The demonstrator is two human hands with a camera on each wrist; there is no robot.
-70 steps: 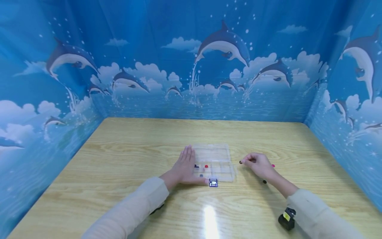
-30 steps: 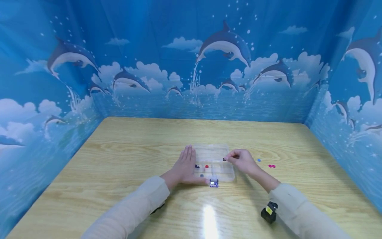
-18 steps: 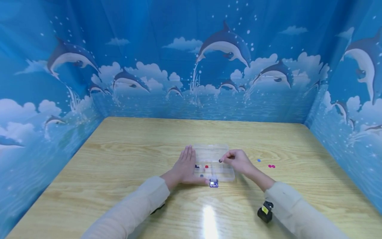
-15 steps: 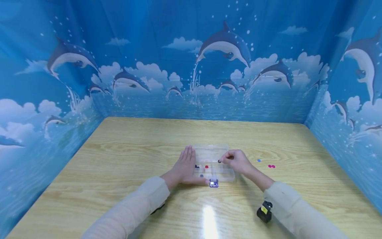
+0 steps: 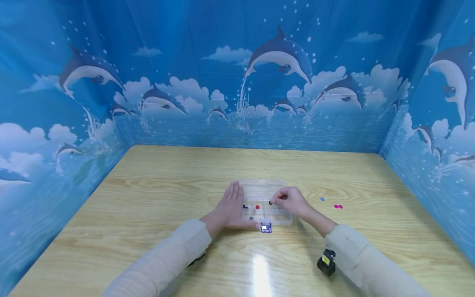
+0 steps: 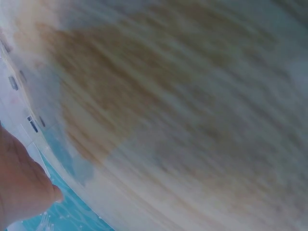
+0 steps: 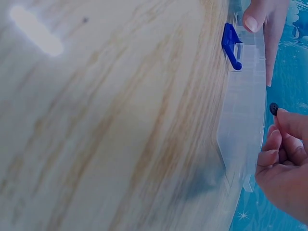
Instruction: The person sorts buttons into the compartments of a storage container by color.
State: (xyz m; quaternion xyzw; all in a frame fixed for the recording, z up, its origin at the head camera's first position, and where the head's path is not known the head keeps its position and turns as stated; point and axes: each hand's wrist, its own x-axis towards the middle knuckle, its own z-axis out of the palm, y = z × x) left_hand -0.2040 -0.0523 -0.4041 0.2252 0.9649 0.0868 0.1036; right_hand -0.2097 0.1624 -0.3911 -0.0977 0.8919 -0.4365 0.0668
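Observation:
A clear plastic divided box [image 5: 278, 217] lies on the table with its lid [image 5: 261, 189] laid back, away from me. My left hand [image 5: 231, 206] rests with straight fingers along the box's left side, its thumb near the blue latch [image 5: 266, 227] at the front. Between thumb and forefinger, my right hand [image 5: 293, 202] pinches a small black button [image 7: 274, 109] above the back right compartment. Inside the box are a red button [image 5: 257, 207], several dark pieces [image 5: 245, 206] at the left and a greyish one [image 5: 251, 218] in front. The left wrist view is mostly blurred table.
To the right of the box lie a blue button [image 5: 322, 199] and two pink buttons [image 5: 338, 206]. A blue dolphin-print curtain [image 5: 237, 82] surrounds the back and sides of the wooden table [image 5: 167, 173].
My right hand has carried the black button leftward from the table right of the box to above its back right compartment, dipping slightly of late. The left hand has stayed put.

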